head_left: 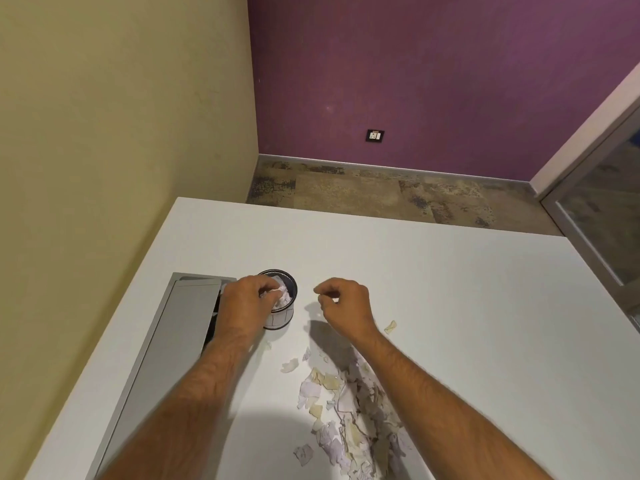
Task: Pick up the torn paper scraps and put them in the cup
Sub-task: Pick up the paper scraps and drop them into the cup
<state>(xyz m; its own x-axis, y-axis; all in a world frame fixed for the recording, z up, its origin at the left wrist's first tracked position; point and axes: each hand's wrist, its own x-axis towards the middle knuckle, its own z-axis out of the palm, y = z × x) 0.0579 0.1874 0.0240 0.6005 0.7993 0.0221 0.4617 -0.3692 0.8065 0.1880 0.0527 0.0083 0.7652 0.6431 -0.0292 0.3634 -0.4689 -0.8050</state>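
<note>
The left hand (247,299) hangs over the mouth of the cup (285,311), its fingers curled around a small wad of white paper scraps (278,291) held right at the rim. More crumpled white paper fills the cup just under those fingertips. The cup is dark inside with a pale patterned wall, and it stands on the white table (450,306), touching the near side of the left hand.

The right hand (346,303) hovers above the table just to the right of the cup, fingers curled inward with thumb and forefinger close together; whether it pinches a scrap cannot be told.

Below and behind the right wrist lies the pile of torn paper scraps (349,410), white and cream, running back under the right forearm. A single scrap (390,326) lies apart, to the right of that wrist. Left of the left hand, a grey cable hatch (180,327) is set into the table.
</note>
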